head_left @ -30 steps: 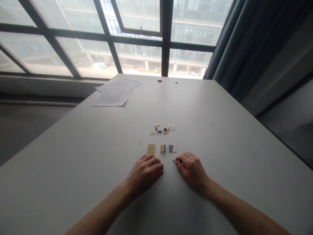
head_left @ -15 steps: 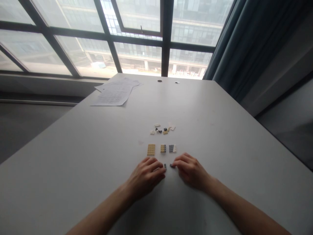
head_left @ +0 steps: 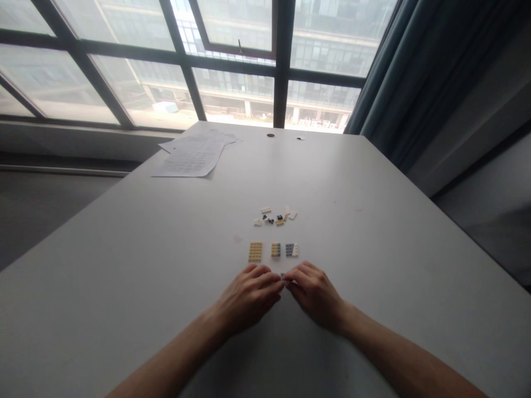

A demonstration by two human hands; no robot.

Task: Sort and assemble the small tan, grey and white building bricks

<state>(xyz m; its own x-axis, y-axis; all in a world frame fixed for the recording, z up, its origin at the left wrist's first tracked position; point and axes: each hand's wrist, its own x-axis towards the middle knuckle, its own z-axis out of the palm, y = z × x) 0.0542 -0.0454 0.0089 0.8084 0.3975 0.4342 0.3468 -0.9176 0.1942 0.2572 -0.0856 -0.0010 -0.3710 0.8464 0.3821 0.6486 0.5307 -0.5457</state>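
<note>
My left hand (head_left: 254, 290) and my right hand (head_left: 312, 288) meet over the near part of the white table, fingertips pinched close together. Between them shows a small grey building brick (head_left: 282, 276), mostly hidden by the fingers. Both hands are closed on grey pieces; where one piece ends and the other begins cannot be made out. Just beyond them, in a row, lie a tan studded plate (head_left: 255, 251), a tan-and-grey brick block (head_left: 276, 250) and a grey-and-white block (head_left: 291, 250).
Farther off is a loose cluster of small bricks: white pieces (head_left: 266, 210), black pieces (head_left: 279, 218) and tan pieces (head_left: 280, 223). Printed papers (head_left: 188, 157) lie at the table's far left. Windows (head_left: 236, 88) stand behind, and a dark curtain (head_left: 398, 83) hangs at right.
My right hand has moved left, bringing its grey piece against the one in my left hand. The gap between the two pieces has closed. My left hand has barely moved.
</note>
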